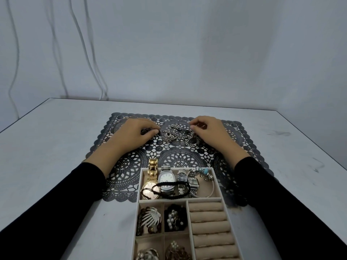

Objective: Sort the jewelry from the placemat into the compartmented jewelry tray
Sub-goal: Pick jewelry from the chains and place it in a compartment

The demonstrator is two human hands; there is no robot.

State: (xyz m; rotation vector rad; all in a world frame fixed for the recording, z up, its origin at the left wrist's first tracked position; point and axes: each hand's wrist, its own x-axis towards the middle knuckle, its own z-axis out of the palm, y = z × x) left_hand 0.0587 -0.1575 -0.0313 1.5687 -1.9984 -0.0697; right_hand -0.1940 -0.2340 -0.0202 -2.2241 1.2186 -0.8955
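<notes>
A dark lace placemat lies on the table. On its far middle sits a tangle of silver chains and bracelets. My left hand pinches the left end of a bracelet in that tangle. My right hand pinches a silver chain at the pile's right side. The beige compartmented jewelry tray stands near me, overlapping the mat's near edge. Its far compartment holds several watches and a charm bracelet. The small near compartments hold beads, pearls and hair pieces.
Padded ring rolls fill the tray's right column. A gold watch strap hangs over the tray's far rim onto the mat. The white table ends at a grey wall, with cables hanging at the left.
</notes>
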